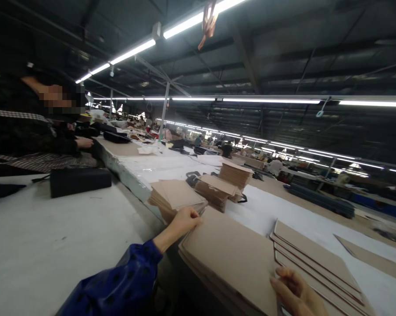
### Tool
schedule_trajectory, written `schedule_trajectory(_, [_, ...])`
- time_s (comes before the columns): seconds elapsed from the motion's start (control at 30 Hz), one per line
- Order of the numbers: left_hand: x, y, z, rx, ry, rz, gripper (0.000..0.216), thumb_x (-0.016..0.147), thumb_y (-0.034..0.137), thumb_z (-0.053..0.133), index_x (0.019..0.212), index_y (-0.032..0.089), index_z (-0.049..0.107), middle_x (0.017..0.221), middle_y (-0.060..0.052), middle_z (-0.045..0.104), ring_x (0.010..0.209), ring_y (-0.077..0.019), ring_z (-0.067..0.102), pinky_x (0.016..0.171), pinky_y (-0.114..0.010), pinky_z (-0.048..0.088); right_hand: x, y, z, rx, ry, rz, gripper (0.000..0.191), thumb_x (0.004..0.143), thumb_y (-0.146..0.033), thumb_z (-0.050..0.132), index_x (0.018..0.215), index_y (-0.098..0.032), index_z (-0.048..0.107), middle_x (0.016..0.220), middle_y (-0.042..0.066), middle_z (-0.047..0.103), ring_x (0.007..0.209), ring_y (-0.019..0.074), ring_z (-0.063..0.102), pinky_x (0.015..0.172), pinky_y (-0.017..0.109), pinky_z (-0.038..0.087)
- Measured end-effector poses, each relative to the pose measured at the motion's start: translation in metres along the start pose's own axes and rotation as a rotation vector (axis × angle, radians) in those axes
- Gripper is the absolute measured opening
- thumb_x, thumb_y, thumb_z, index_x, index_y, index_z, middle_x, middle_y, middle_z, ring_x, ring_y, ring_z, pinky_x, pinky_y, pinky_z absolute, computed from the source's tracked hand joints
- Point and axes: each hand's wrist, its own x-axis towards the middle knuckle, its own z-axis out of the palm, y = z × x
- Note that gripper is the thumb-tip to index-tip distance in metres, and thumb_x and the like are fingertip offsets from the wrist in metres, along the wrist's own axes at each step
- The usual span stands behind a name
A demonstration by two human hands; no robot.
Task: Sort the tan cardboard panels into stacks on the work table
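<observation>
Cardboard is filling the near middle of the head view, where a stack [207, 275] is lying at the near edge of the white table [260, 202], its top sheet [233, 254] facing up. The left hand [184, 221], in a blue sleeve [119, 281], is pinching the far left corner of that sheet between thumb and finger. The right hand [296, 292] is curling at the right edge with fingers bent; whether it is gripping the sheet or only resting against it, I cannot tell.

To the right, dark-edged boards [316, 263] are lying overlapped, just beside the stack. On the far left, a smaller pile [180, 195] is sitting next to the left hand, and a taller pile [235, 175] is standing farther off. Across the gap, a black box [81, 182] is resting on the left table [20, 245], near a co-worker [16, 136].

Several risks are showing, in my judgement. Uneven layers could be sliding toward the gap if the left hand were pulling sideways. Two sheets could be coming up together if the pinch were too deep. The right hand, crowding the boards, could be knocking their overlap askew.
</observation>
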Motion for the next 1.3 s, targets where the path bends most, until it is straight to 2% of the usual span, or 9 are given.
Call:
schedule_trajectory(0.2, [0.0, 0.015, -0.001, 0.257, -0.016, 0.008, 0.012, 0.059, 0.026, 0.058, 0.052, 0.017, 0.061, 0.046, -0.001, 0.057, 0.054, -0.0165, 0.055, 0.051, -0.025, 0.035, 0.009, 0.014, 0.003, -0.122, 0.055, -0.081, 0.034, 0.061, -0.044, 0.063, 0.083, -0.022, 0.05, 0.052, -0.007, 0.051, 0.05, 0.0151, 0.051, 0.05, 0.027, 0.038])
schedule_trajectory(0.33, [0.0, 0.024, -0.004, 0.379, -0.041, 0.0, 0.014, 0.059, 0.024, 0.057, 0.046, 0.017, 0.06, 0.043, -0.002, 0.056, 0.057, -0.0183, 0.058, 0.051, -0.025, 0.037, 0.015, 0.017, 0.008, -0.234, 0.068, -0.162, 0.031, 0.063, -0.045, 0.058, 0.082, -0.022, 0.048, 0.052, -0.007, 0.048, 0.05, 0.0143, 0.047, 0.051, 0.028, 0.036])
schedule_trajectory(0.43, [0.003, 0.026, -0.006, 0.44, -0.068, -0.002, 0.016, 0.06, 0.024, 0.057, 0.046, 0.017, 0.062, 0.044, -0.003, 0.059, 0.059, -0.0183, 0.061, 0.053, -0.024, 0.04, 0.017, 0.015, 0.012, -0.235, 0.063, -0.172, 0.029, 0.061, -0.043, 0.058, 0.078, -0.022, 0.048, 0.051, -0.007, 0.046, 0.05, 0.014, 0.046, 0.051, 0.028, 0.036])
schedule_trajectory(0.57, [0.004, 0.026, -0.006, 0.514, -0.073, -0.004, 0.015, 0.061, 0.026, 0.057, 0.053, 0.017, 0.066, 0.051, -0.005, 0.064, 0.064, -0.0195, 0.064, 0.055, -0.024, 0.042, 0.019, 0.017, 0.013, -0.176, 0.048, -0.082, 0.032, 0.061, -0.043, 0.058, 0.081, -0.022, 0.047, 0.05, -0.008, 0.046, 0.045, 0.0127, 0.045, 0.045, 0.026, 0.036])
schedule_trajectory(0.7, [0.004, 0.027, -0.004, 0.578, -0.081, 0.01, 0.016, 0.063, 0.027, 0.057, 0.057, 0.017, 0.068, 0.058, -0.007, 0.068, 0.069, -0.0206, 0.065, 0.056, -0.025, 0.044, 0.025, 0.024, 0.007, -0.228, -0.007, -0.017, 0.036, 0.061, -0.046, 0.059, 0.085, -0.021, 0.047, 0.051, -0.007, 0.049, 0.04, 0.0107, 0.041, 0.041, 0.025, 0.031])
schedule_trajectory(1.0, [0.001, 0.03, 0.001, 0.729, -0.084, 0.049, 0.019, 0.068, 0.025, 0.055, 0.075, 0.016, 0.07, 0.085, -0.012, 0.072, 0.087, -0.0252, 0.066, 0.072, -0.031, 0.05, 0.034, 0.03, 0.003, -0.363, -0.053, -0.074, 0.031, 0.063, -0.047, 0.057, 0.08, -0.023, 0.046, 0.049, -0.008, 0.047, 0.046, 0.0144, 0.049, 0.047, 0.027, 0.038])
schedule_trajectory(1.17, [-0.001, 0.032, 0.005, 0.804, -0.086, 0.069, 0.021, 0.072, 0.022, 0.053, 0.083, 0.014, 0.07, 0.094, -0.014, 0.071, 0.097, -0.0265, 0.063, 0.079, -0.034, 0.05, 0.028, 0.026, 0.004, -0.502, -0.068, -0.128, 0.026, 0.068, -0.048, 0.05, 0.078, -0.025, 0.045, 0.05, -0.007, 0.049, 0.046, 0.0145, 0.048, 0.048, 0.027, 0.036])
schedule_trajectory(1.3, [-0.002, 0.034, 0.007, 0.858, -0.09, 0.071, 0.024, 0.074, 0.021, 0.052, 0.089, 0.011, 0.068, 0.098, -0.016, 0.069, 0.097, -0.0271, 0.063, 0.08, -0.037, 0.05, 0.024, 0.017, 0.006, -0.576, -0.078, -0.162, 0.023, 0.068, -0.047, 0.048, 0.076, -0.025, 0.046, 0.051, -0.006, 0.049, 0.046, 0.014, 0.047, 0.049, 0.027, 0.034])
